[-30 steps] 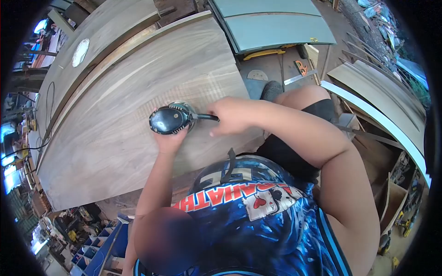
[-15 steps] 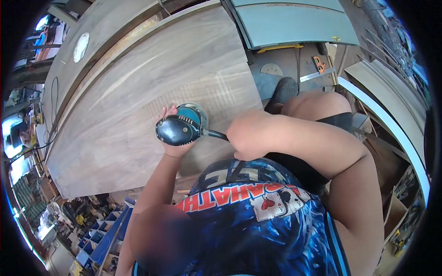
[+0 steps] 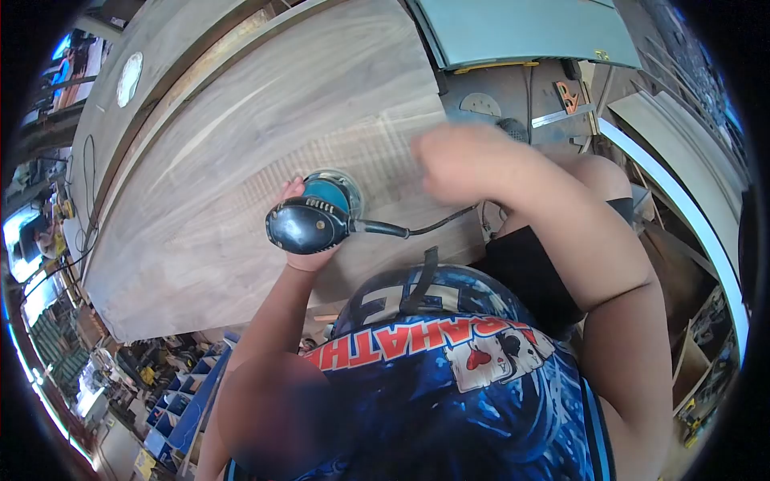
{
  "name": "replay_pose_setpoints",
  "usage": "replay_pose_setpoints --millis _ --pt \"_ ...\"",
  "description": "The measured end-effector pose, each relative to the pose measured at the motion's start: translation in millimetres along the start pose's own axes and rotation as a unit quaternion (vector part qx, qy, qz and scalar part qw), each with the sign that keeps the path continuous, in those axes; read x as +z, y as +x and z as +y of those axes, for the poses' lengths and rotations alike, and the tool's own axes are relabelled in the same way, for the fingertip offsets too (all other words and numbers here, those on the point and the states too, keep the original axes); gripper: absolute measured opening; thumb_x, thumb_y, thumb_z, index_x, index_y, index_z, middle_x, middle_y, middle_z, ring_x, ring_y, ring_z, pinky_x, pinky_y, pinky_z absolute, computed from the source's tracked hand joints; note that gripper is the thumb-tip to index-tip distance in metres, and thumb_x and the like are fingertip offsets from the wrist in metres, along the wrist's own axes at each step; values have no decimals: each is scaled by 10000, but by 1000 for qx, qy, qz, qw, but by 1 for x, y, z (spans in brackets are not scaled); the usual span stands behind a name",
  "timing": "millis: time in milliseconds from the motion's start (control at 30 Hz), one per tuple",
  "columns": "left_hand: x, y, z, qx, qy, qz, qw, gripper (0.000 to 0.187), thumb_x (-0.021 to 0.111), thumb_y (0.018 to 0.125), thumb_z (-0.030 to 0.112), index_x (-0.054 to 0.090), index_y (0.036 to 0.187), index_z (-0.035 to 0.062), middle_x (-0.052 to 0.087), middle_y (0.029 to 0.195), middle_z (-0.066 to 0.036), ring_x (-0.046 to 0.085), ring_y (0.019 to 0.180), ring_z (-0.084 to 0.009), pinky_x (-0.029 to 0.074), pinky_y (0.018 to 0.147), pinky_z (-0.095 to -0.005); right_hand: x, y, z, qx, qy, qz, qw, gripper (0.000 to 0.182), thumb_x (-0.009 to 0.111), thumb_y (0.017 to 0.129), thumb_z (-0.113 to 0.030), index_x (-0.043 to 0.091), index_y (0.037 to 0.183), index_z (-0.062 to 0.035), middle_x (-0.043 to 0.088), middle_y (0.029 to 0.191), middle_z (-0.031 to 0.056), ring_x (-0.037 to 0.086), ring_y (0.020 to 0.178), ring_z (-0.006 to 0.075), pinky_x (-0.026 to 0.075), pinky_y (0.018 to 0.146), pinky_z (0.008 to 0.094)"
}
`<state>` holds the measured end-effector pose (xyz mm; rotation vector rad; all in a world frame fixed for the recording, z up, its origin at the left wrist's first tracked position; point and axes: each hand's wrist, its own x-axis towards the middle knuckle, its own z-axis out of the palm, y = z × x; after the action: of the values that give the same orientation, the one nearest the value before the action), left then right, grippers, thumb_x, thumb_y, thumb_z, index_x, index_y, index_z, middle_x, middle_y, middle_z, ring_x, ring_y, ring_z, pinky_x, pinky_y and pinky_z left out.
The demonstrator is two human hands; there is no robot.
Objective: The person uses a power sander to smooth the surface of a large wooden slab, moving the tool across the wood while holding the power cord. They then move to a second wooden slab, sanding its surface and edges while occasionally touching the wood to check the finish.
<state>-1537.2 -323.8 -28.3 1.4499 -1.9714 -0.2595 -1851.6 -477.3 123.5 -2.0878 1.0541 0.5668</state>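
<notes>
My left hand (image 3: 314,258) is wrapped round a black and teal orbital sander (image 3: 309,224), with its fingertips showing on the far side. The sander's round pad is over a pale wooden board (image 3: 200,188); its contact with the wood is hidden. From the sander's end a black cord (image 3: 437,227) runs right toward my knee. My right hand (image 3: 465,164) is raised over the board's right edge, away from the sander and cord. It looks curled, but motion smears its fingers. Rippled light marks show in the wood beside the sander.
At upper right is a blue-grey panel (image 3: 521,32). Below it lie a round sanding disc (image 3: 481,104) and a combination square with an orange head (image 3: 568,96). Blue bins (image 3: 180,401) stand at lower left. Long boards (image 3: 682,144) lean at the right. A loose cable (image 3: 87,184) hangs at far left.
My right hand has moved up and right, away from the cord by the sander, and more cord shows. The sander has shifted slightly left in view, with my left hand still round it.
</notes>
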Motion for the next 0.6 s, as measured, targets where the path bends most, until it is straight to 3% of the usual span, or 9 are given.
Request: replay_pose_setpoints --millis 33,133,233,433,533,600 --pt "0 1 1 1 -9 2 1000 1017 883 783 598 488 1544 51 600 1484 -202 566 1409 -412 380 1236 -592 1 10 8 46 -32 81 995 346 720 923 -300 759 1061 14 779 1095 235 752 1070 411 609 916 526" --pt "-4 3 2 5 -20 3 1000 1009 890 781 571 484 1548 56 597 1479 -201 572 1397 -409 386 1230 -602 -3 30 14 104 -12 145 984 477 801 907 -428 758 1119 -3 783 1107 216 750 1095 397 608 940 513" --pt "0 3 1 6 -27 15 1000 1001 884 787 572 484 1548 59 598 1468 -195 575 1392 -408 392 1226 -605 10 46 13 127 -11 100 987 604 853 857 -530 757 1127 2 785 1110 202 748 1108 390 606 961 497" --pt "-2 3 3 5 -21 8 1000 999 892 790 553 477 1550 56 590 1465 -177 580 1388 -400 398 1219 -609 21 72 35 134 26 122 983 624 855 863 -565 796 1133 -5 784 1189 206 752 1139 379 610 977 475" --pt "-1 3 3 10 -14 15 1000 1009 891 792 566 473 1553 53 585 1464 -164 581 1388 -397 394 1221 -612 24 83 44 144 63 148 976 633 833 857 -589 785 1012 23 780 1056 224 749 1041 417 600 936 496" --pt "1 1 1 4 -8 10 1000 1007 891 795 567 472 1553 53 584 1461 -158 583 1385 -397 395 1220 -611 26 85 42 165 74 163 970 628 819 869 -592 787 1008 19 781 1045 219 748 1046 412 599 929 494"
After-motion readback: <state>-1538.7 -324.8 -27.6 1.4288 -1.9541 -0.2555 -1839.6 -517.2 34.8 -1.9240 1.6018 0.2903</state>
